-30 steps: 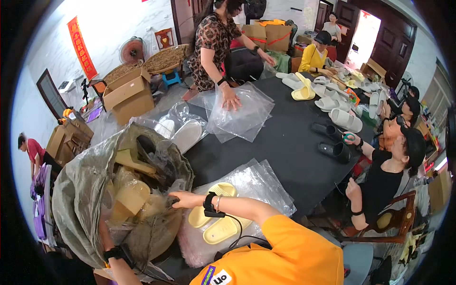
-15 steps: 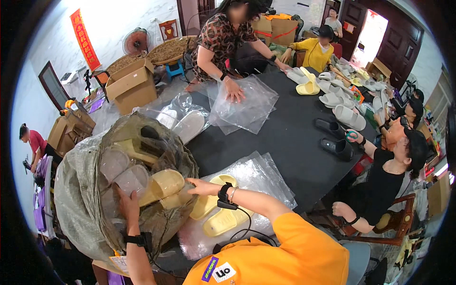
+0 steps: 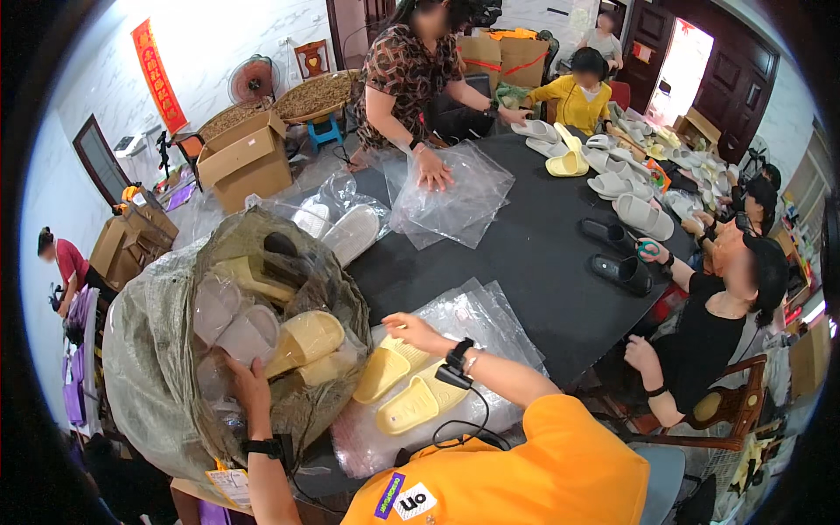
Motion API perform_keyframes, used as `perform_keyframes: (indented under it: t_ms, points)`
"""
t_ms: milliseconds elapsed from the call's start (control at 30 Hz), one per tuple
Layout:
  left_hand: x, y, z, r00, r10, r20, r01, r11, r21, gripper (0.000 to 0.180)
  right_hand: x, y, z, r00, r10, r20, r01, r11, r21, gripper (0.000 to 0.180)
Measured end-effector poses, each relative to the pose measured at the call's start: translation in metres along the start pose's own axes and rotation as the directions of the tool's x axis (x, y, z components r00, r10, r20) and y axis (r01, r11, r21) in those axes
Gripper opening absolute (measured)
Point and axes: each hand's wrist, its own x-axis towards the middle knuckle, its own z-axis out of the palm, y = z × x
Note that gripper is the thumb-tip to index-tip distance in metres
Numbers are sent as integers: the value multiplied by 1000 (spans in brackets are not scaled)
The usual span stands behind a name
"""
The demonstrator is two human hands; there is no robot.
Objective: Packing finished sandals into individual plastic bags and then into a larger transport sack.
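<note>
A big woven sack [image 3: 157, 350] stands at the left with its mouth open towards me. Inside lie bagged grey slippers [image 3: 248, 335] and bagged yellow slippers [image 3: 308, 339] in clear plastic. My left hand [image 3: 251, 385] reaches into the mouth, its fingers stretched against the lower end of the grey slippers; part of the fingers is hidden. Over the table, my right hand [image 3: 418, 334] hovers with fingers loosely apart and nothing in them. Just below it, a pair of yellow slippers [image 3: 411, 409] rests on stacked clear plastic bags [image 3: 499, 341].
Across the dark table [image 3: 490, 262], a person presses a hand on clear bags [image 3: 451, 197]. White slippers [image 3: 350, 234] lie beside the sack. Black slippers [image 3: 619, 273] and many pale slippers [image 3: 643, 214] line the right side, where people sit. A cardboard box [image 3: 245, 162] stands behind the sack.
My right hand has left the sack's mouth and moved right, over the yellow slippers on the table. My left hand stays at the grey slippers.
</note>
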Motion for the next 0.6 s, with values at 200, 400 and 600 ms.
perform_keyframes:
  t_ms: [200,400,600]
  points:
    - [1,2,5,982,-125,139,135,989,-68,74,-47,56,-63,919,-44,-393,30,999,-41,33]
    - [-1,4,4,999,-24,29,25,999,-30,73,-113,73,-86,730,-343,-592,-233,688,-687,38]
    - [-2,1,1,994,-78,78,87,989,-120,75,-168,82,-99,639,-186,-747,-551,567,-612,55]
